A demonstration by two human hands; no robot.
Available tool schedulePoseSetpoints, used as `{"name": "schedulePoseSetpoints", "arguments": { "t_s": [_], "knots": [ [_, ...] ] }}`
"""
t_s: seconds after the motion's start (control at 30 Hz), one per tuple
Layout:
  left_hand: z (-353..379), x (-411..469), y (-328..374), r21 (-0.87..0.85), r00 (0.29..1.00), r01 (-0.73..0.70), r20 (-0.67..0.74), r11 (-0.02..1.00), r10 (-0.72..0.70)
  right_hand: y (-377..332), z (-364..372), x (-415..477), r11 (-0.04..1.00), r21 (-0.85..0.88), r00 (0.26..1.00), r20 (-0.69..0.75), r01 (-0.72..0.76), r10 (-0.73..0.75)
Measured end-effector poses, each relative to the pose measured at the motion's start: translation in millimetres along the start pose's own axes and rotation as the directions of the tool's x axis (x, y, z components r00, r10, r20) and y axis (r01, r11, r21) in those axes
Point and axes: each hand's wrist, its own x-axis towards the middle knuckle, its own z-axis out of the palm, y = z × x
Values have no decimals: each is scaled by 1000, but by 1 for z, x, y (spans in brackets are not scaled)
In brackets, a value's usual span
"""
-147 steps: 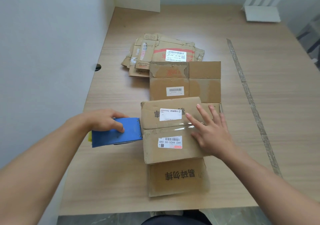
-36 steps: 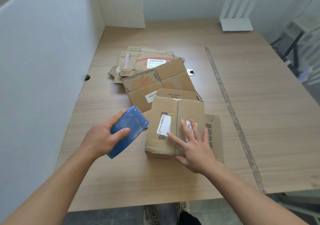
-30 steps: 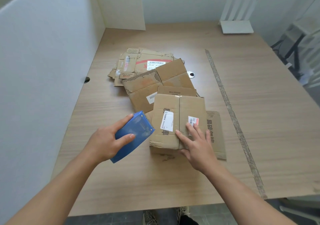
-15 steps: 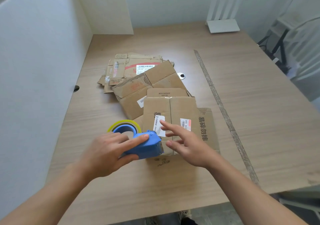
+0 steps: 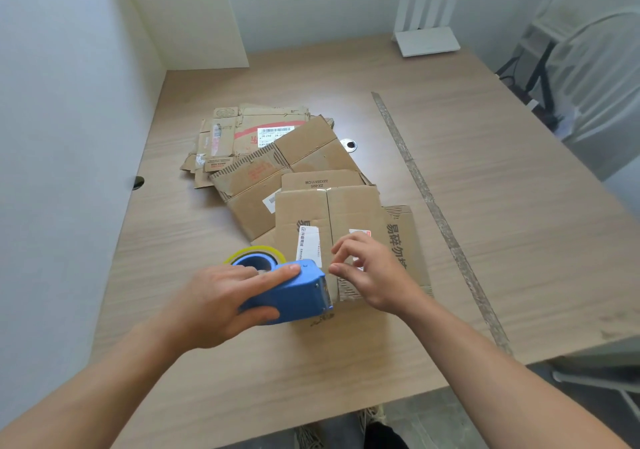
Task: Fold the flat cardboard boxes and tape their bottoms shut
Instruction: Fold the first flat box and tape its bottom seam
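table (image 5: 502, 213): wood top, walled on the left and far sides.

flat cardboard pile (image 5: 242, 137): lies far-left of centre, not yet folded. one flattened box (image 5: 304, 147) overlaps its near edge, skewed.

folded box (image 5: 349, 213): sits near-centre, straight ahead of me, bottom flaps closed and facing up. its long axis runs near to far.

tape dispenser (image 5: 291, 292): blue, roll (image 5: 256, 253) at its left end, mouth pointing right and touching the near edge of the folded box.

left hand (image 5: 221, 303): wrapped round the dispenser body, forefinger laid along its top.

right hand (image 5: 377, 275): over the near-right part of the box top, fingers loosely curled, thumb and forefinger narrow and just beside the dispenser mouth. cannot tell whether they pinch a tape end; the tape is clear and does not show.

centre seam (image 5: 327, 213): where the two flaps meet, running near to far, a little left of the box's middle line. the dispenser mouth sits at its near end.

judgement: the pull must go away from me, along the seam. the left hand is on the line; the right lies just to its right, placed to press tape down.
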Motion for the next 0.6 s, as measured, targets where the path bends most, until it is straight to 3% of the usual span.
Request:
{"name": "schedulePoseSetpoints", "arguments": {
  "t_s": [0.2, 0.33, 0.43, 0.6],
  "knots": [
    [-11, 6, -10, -54, 986, 95, 144, 994, -86, 21, -30, -26, 984, 33, 979, -98, -177, 180],
    [-25, 2, -31, -102, 891, 278, 398, 955, -217, 47, -58, -57, 883, 256, 894, -118, -393, 432],
    [-27, 17, -32, -85, 826, 348, 498, 934, -263, 54, -58, -68, 796, 349, 847, -13, -494, 531],
    [-20, 34, -29, -132, 723, 491, 614, 861, -318, 56, -44, -63, 765, 304, 806, 15, -567, 591]
  ]
}}
